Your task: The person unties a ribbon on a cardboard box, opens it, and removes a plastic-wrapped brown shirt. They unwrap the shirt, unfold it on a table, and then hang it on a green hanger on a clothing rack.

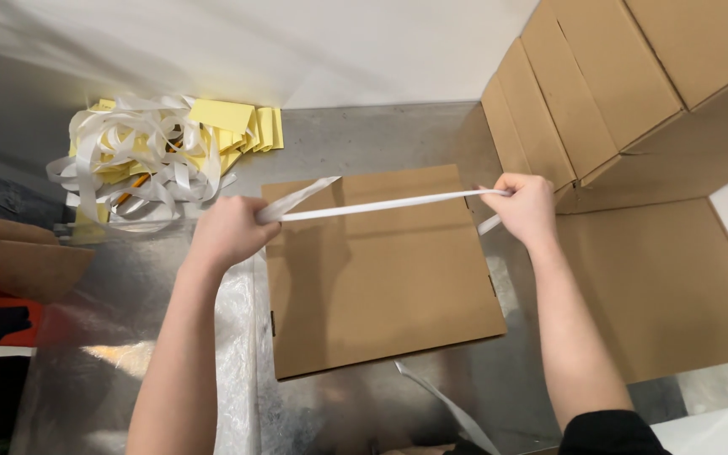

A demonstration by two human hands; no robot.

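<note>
A flat brown cardboard sheet (381, 278) lies on the metal table (355, 135) in front of me. A long white strip (381, 205) is stretched taut above its far part. My left hand (227, 232) is closed on the strip's left end, just off the sheet's left corner. My right hand (526, 206) pinches the strip's right end at the sheet's right edge, where a short white tail hangs below the fingers.
A tangled heap of white strips (141, 156) and yellow paper pieces (233, 126) lies at the far left. Stacked brown cardboard boxes (625, 84) stand at the right, with a large flat cardboard panel (667, 286) below them. Another white strip (448, 404) lies near the front edge.
</note>
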